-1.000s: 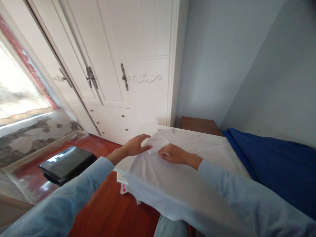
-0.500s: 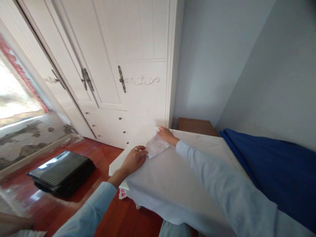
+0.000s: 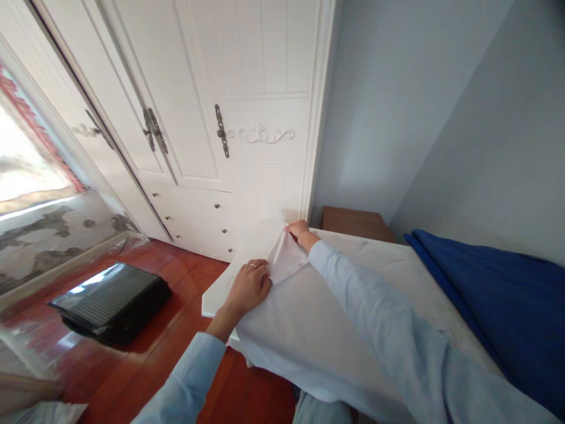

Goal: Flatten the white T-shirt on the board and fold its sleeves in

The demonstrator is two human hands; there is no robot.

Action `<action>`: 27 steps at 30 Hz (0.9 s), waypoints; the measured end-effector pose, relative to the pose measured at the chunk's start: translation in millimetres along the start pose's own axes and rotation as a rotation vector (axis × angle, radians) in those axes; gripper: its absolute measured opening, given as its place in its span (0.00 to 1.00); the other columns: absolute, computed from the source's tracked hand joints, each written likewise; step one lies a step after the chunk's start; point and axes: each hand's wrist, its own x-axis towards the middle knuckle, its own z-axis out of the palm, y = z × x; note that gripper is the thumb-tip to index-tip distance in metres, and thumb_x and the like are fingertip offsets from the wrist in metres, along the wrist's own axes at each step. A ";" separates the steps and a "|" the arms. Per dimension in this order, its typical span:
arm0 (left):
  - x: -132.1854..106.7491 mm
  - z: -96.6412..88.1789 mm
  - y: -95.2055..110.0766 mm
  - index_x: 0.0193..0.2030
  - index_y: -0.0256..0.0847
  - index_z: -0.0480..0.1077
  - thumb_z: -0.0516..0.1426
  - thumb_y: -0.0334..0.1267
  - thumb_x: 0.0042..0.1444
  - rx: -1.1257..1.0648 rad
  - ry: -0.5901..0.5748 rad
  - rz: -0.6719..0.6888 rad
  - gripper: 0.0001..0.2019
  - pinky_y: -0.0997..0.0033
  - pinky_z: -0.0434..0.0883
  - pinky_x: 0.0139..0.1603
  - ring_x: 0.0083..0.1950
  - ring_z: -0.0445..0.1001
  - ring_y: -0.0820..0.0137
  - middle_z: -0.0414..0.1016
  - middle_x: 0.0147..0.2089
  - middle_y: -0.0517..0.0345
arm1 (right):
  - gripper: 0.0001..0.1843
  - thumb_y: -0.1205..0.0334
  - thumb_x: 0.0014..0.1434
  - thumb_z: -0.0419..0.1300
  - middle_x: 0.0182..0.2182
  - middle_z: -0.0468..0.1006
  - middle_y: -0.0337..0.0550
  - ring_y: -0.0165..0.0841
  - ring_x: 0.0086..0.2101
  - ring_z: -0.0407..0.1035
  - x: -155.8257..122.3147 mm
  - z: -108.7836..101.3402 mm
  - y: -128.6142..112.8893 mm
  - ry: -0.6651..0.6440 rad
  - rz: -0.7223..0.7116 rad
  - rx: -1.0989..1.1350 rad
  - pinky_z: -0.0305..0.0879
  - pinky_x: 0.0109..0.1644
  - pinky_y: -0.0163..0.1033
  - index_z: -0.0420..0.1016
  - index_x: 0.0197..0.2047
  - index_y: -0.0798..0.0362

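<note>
A thin white cloth covers most of a white table and hangs over its near edge. At the table's far left end, a flap of it is turned back between my two hands. My right hand pinches the flap's far corner between thumb and fingers. Lower and to the left, my left hand, with a ring on one finger, has its fingers curled closed on the flap's near edge. The stretch of cloth between both hands looks taut, with a few creases.
The bare white table end shows left of the cloth. A white wardrobe stands behind. A folded blue cloth lies at right, a brown wooden box behind the table. A black plastic-wrapped package is on the red floor.
The flap between my hands has become tauter and more pointed toward my right hand. Both hands keep their hold. The whole view has shifted slightly.
</note>
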 end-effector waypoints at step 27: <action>1.6 -1.3 -1.4 0.46 0.37 0.78 0.50 0.38 0.65 0.053 -0.001 -0.021 0.15 0.52 0.73 0.58 0.54 0.78 0.55 0.80 0.53 0.41 | 0.26 0.53 0.72 0.51 0.68 0.64 0.59 0.44 0.67 0.58 -101.2 -45.7 24.9 -0.434 -0.832 -0.623 0.57 0.69 0.55 0.65 0.67 0.57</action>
